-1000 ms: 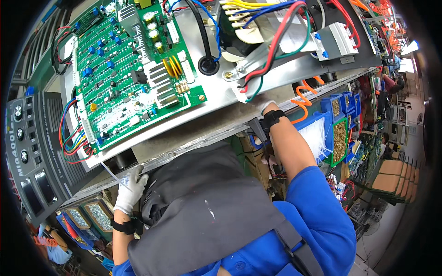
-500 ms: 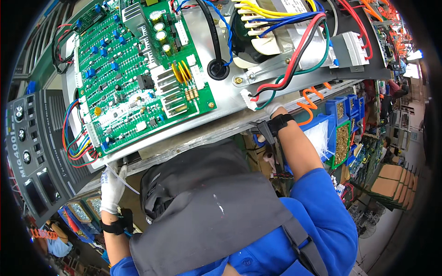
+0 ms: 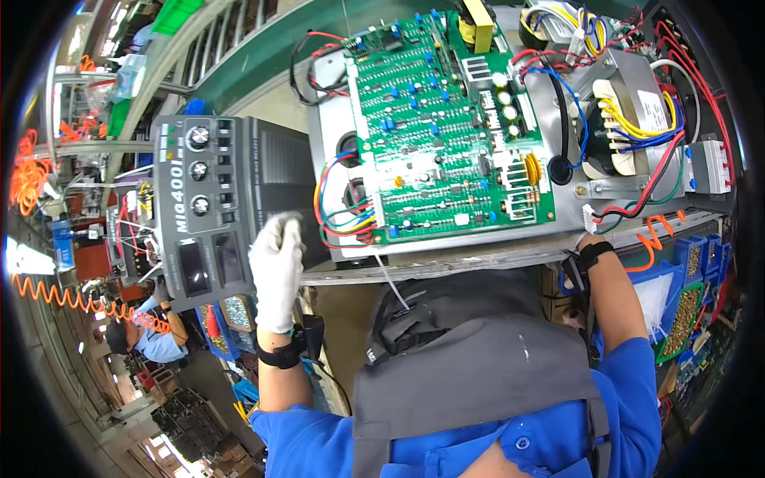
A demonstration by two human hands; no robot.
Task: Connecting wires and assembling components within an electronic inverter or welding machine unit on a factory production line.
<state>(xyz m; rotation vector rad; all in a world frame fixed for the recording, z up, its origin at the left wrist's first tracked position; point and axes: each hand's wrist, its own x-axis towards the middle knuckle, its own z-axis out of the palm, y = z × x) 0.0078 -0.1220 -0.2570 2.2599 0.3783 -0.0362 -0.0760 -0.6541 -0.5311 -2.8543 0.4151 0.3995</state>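
Observation:
My left hand (image 3: 279,245), in a white glove, is raised with its fingers curled in, in front of the dark ribbed housing behind a control panel (image 3: 195,215) with knobs and two dark windows. Whatever its fingers might hold is too small or hidden to make out. To its right, a bundle of coloured wires (image 3: 358,231) loops at the corner of a green circuit board (image 3: 430,143). From that bundle a thin white cable tie (image 3: 392,283) hangs over the bench edge. My right hand (image 3: 586,239) lies at the chassis's front edge, its fingers hidden, just below a white wire connector (image 3: 590,217).
On the metal chassis, right of the board, sits a transformer (image 3: 613,131) with yellow and blue wires. An orange coiled hose (image 3: 649,247) and blue parts bins (image 3: 669,295) are at the right. Another person (image 3: 155,327) works at the far left.
My left hand has come up from below the board's corner to in front of the panel housing. The view has swung left, so everything sits further right. My right hand stays at the chassis edge.

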